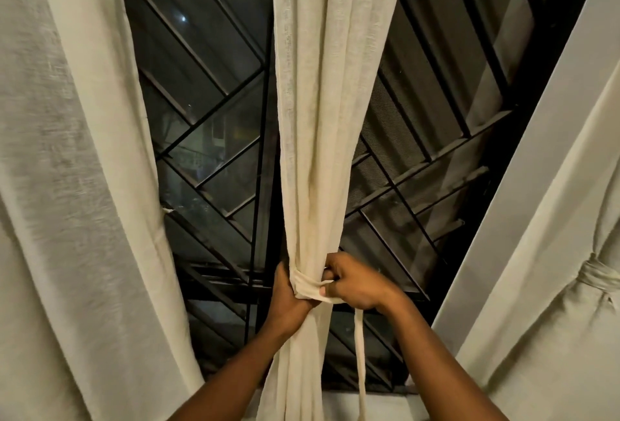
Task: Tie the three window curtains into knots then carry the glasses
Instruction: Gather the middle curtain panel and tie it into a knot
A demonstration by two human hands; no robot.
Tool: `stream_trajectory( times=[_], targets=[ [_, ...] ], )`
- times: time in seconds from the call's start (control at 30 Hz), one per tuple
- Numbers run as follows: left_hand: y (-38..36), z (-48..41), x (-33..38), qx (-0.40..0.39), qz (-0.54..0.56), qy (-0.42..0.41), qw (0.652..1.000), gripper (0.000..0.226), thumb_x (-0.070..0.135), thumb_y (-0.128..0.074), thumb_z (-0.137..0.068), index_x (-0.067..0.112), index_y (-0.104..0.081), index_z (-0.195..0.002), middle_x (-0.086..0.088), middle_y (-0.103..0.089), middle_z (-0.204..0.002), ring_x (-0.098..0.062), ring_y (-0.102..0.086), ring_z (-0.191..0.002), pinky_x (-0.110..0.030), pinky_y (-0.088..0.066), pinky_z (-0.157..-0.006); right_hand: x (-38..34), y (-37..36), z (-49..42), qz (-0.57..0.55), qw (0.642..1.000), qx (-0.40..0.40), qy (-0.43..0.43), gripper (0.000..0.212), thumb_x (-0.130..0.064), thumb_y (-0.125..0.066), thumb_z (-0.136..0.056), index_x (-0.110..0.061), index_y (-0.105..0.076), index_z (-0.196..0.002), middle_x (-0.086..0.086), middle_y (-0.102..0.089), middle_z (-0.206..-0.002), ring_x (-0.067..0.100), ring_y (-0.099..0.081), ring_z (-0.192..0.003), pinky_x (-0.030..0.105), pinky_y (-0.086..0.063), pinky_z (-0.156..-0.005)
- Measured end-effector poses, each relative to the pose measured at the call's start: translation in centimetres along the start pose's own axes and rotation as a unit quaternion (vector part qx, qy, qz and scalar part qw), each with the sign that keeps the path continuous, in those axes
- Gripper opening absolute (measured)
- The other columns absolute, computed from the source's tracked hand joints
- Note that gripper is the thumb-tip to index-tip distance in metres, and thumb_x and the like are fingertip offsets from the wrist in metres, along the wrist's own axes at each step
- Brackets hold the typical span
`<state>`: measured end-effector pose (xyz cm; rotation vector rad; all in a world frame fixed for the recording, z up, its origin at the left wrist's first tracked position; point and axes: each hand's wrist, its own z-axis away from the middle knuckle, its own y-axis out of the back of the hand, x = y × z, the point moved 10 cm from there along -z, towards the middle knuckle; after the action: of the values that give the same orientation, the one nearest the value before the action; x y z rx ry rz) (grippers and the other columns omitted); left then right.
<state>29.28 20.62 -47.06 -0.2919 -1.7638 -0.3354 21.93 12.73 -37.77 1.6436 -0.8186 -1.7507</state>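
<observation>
The middle cream curtain (322,111) hangs gathered in front of the window. A cream tie strip (307,286) is wrapped around it at hand height, and its loose end (360,360) dangles down on the right. My left hand (285,296) grips the gathered curtain on its left side, just under the wrap. My right hand (355,283) pinches the strip on the curtain's right side. The right curtain (553,313) is bound by a wrapped tie (600,274). The left curtain (77,185) hangs loose. No glasses are in view.
Behind the curtains is a dark window with a black metal grille (214,125) of diagonal bars. A grey wall strip (536,165) runs between the window frame and the right curtain. A pale sill (385,404) shows at the bottom.
</observation>
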Motion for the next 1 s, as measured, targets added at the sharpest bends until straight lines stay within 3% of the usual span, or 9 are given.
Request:
stream_trajectory(
  times=[0.13, 0.23, 0.3, 0.47, 0.6, 0.77, 0.83, 0.9, 1.0],
  targets=[
    [-0.4, -0.1, 0.6, -0.012, 0.031, 0.001, 0.999, 0.078, 0.017, -0.081, -0.073, 0.021, -0.035, -0.135, 0.01, -0.052, -0.118, 0.006, -0.053, -0.098, -0.003, -0.046, -0.069, 0.6, 0.0, -0.2, -0.027, 1.0, 0.001, -0.006, 0.037, 0.002, -0.063, -0.081, -0.029, -0.061, -0.1, -0.019, -0.067, -0.087, -0.007, -0.061, -0.083, 0.014, -0.048, -0.079],
    [-0.5, -0.5, -0.5, -0.017, 0.025, 0.026, 0.999, 0.056, 0.028, -0.078, -0.077, 0.024, -0.052, -0.126, 0.007, -0.062, -0.112, -0.01, -0.061, -0.105, -0.008, -0.048, -0.071, 1.1, 0.6, -0.3, -0.037, 0.999, 0.027, 0.002, 0.043, -0.004, -0.07, -0.079, -0.019, -0.063, -0.118, -0.009, -0.066, -0.111, 0.005, -0.061, -0.104, 0.024, -0.049, -0.092],
    [-0.4, -0.6, -1.0, -0.024, 0.004, 0.04, 0.999, 0.039, 0.03, -0.074, -0.081, 0.026, -0.059, -0.116, 0.005, -0.065, -0.106, -0.013, -0.062, -0.101, -0.011, -0.046, -0.071, 2.1, 1.3, -0.2, -0.021, 0.999, 0.039, -0.011, 0.047, -0.01, -0.076, -0.076, -0.019, -0.062, -0.12, -0.009, -0.065, -0.112, 0.006, -0.06, -0.103, 0.02, -0.047, -0.088],
    [0.9, -1.1, -2.0, -0.011, -0.014, 0.06, 0.998, 0.034, 0.016, -0.071, -0.082, 0.014, -0.065, -0.116, 0.003, -0.065, -0.105, -0.018, -0.062, -0.102, -0.024, -0.044, -0.08, 6.1, 3.9, 0.2, 0.024, 0.993, 0.075, -0.082, 0.044, -0.013, -0.082, -0.069, -0.024, -0.064, -0.107, -0.004, -0.066, -0.102, 0.015, -0.062, -0.095, 0.021, -0.048, -0.076],
    [0.6, -1.2, -2.3, -0.037, -0.012, 0.068, 0.997, 0.053, 0.029, -0.071, -0.074, 0.017, -0.058, -0.124, 0.0, -0.064, -0.114, -0.018, -0.06, -0.106, -0.027, -0.043, -0.084, 7.0, 4.9, 0.7, -0.028, 0.989, 0.098, -0.108, 0.081, -0.003, -0.078, -0.073, -0.025, -0.038, -0.14, 0.004, -0.061, -0.112, 0.014, -0.059, -0.096, 0.025, -0.052, -0.084],
    [-1.0, -0.6, -1.3, -0.1, -0.021, 0.034, 0.994, 0.057, 0.03, -0.071, -0.078, 0.027, -0.048, -0.131, 0.008, -0.056, -0.124, -0.01, -0.053, -0.116, -0.021, -0.04, -0.092, 6.4, 1.6, -0.1, -0.05, 0.996, -0.005, -0.073, 0.056, 0.005, -0.07, -0.075, -0.019, -0.057, -0.124, -0.008, -0.066, -0.111, 0.011, -0.063, -0.103, 0.028, -0.053, -0.091],
    [-1.8, -0.4, -1.5, -0.125, -0.025, 0.019, 0.992, 0.087, 0.037, -0.079, -0.065, 0.028, -0.035, -0.14, 0.012, -0.048, -0.133, -0.005, -0.048, -0.122, -0.023, -0.039, -0.101, 5.8, 0.6, -0.3, -0.039, 0.997, -0.016, -0.059, 0.055, 0.002, -0.07, -0.075, -0.017, -0.059, -0.126, -0.004, -0.066, -0.117, 0.013, -0.061, -0.109, 0.036, -0.051, -0.097],
    [-3.0, -0.1, -2.3, -0.164, -0.027, 0.018, 0.986, 0.108, 0.037, -0.087, -0.054, 0.024, -0.028, -0.144, 0.006, -0.049, -0.138, -0.008, -0.049, -0.124, -0.03, -0.041, -0.106, 4.9, -0.2, -0.7, -0.018, 0.999, -0.024, -0.039, 0.059, 0.0, -0.068, -0.077, -0.018, -0.054, -0.131, -0.006, -0.062, -0.124, 0.012, -0.058, -0.113, 0.031, -0.048, -0.099],
    [-4.4, 0.4, -2.3, -0.174, -0.001, 0.015, 0.985, 0.104, 0.026, -0.089, -0.05, 0.021, -0.033, -0.138, 0.002, -0.054, -0.13, -0.004, -0.054, -0.115, -0.015, -0.045, -0.094, 4.0, -1.4, -1.1, 0.04, 0.998, -0.043, -0.028, 0.067, -0.007, -0.069, -0.079, -0.022, -0.045, -0.139, -0.007, -0.054, -0.128, 0.012, -0.052, -0.116, 0.026, -0.044, -0.097]
  ],
)
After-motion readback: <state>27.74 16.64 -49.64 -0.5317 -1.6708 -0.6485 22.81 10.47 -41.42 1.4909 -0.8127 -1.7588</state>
